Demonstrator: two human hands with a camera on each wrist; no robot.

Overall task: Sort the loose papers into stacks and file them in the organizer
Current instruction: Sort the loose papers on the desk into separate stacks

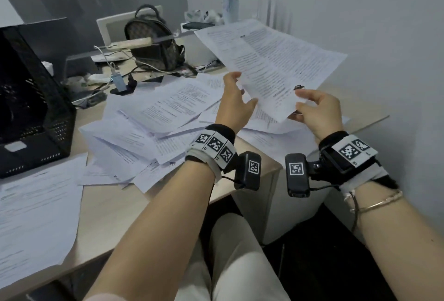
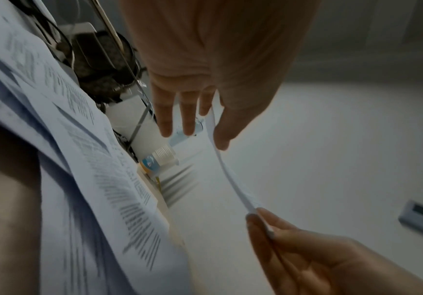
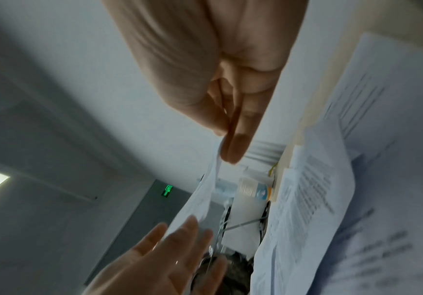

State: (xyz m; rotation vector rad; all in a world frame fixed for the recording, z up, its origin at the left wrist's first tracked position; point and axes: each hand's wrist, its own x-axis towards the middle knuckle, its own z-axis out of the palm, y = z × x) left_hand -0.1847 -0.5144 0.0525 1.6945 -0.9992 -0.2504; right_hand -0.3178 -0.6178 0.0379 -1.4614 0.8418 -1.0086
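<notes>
nearest on the left, a flat white printed sheet (image 1: 36, 211) lies alone on the pale wooden desk (image 1: 115, 207), set apart from the mess, probably the start of a sorted stack. just beyond it, the heap of loose white printed papers (image 1: 144, 127) sprawls across the desk middle, overlapping at all angles, so most of the sorting looks undone.

above the heap's right side, the right hand (image 1: 317, 110) pinches the near corner of a few white printed pages held together (image 1: 271, 65), thumb on top and fingers beneath, lifting them clear so they can be read or squared. the left hand (image 1: 236, 106) is spread with straight fingers at the pages' left edge (touching or just short of it, i cannot tell), likely reaching to steady the sagging side.

far left, the black mesh desk organizer (image 1: 33, 108) stands waiting, well apart from the held pages. behind the heap sit a dark patterned backpack (image 1: 153, 43) and tangled white cables (image 1: 113, 60).
</notes>
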